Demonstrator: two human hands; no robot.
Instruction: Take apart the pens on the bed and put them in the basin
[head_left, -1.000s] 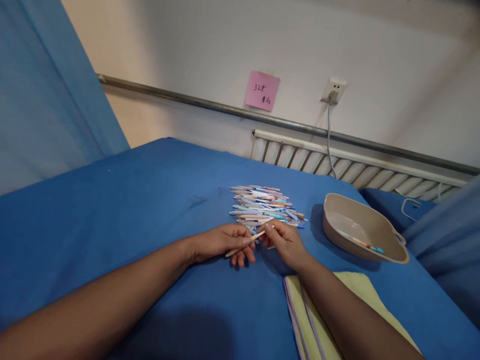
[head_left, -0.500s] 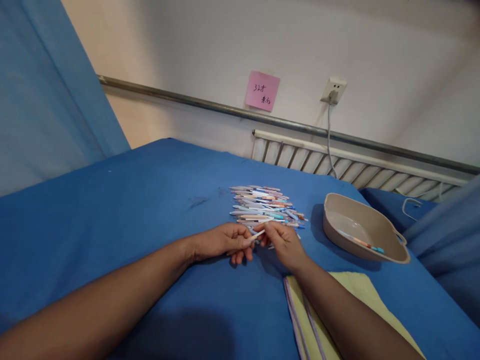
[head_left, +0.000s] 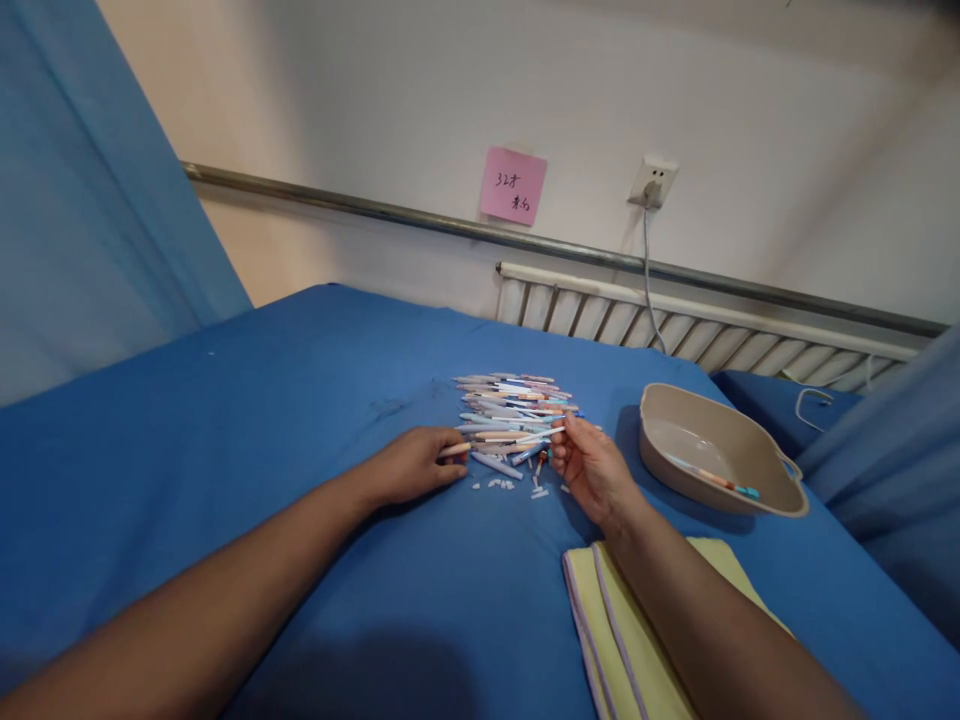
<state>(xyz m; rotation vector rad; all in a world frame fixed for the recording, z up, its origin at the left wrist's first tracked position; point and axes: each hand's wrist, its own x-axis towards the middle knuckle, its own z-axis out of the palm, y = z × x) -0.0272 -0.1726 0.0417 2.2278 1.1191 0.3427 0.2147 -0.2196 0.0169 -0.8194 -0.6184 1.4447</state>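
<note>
A heap of several thin pens (head_left: 517,412) in white, pink, blue and orange lies on the blue sheet (head_left: 262,400). My left hand (head_left: 412,465) rests on the sheet at the heap's near left edge, fingers curled around a pale pen barrel. My right hand (head_left: 592,465) is at the heap's near right edge, its fingers pinching a thin white refill that points back toward the left hand. Small white bits (head_left: 502,485) are scattered on the sheet between my hands.
A beige oval basin (head_left: 784,495) stands to the right with one orange and blue pen (head_left: 712,478) inside. A folded yellow cloth (head_left: 600,640) lies under my right forearm. Behind are a radiator, a wall socket with cable, a pink note and a blue curtain.
My hands were joined on one pen near me. They have moved apart and toward the heap, the left keeping the barrel and the right drawing out the white refill.
</note>
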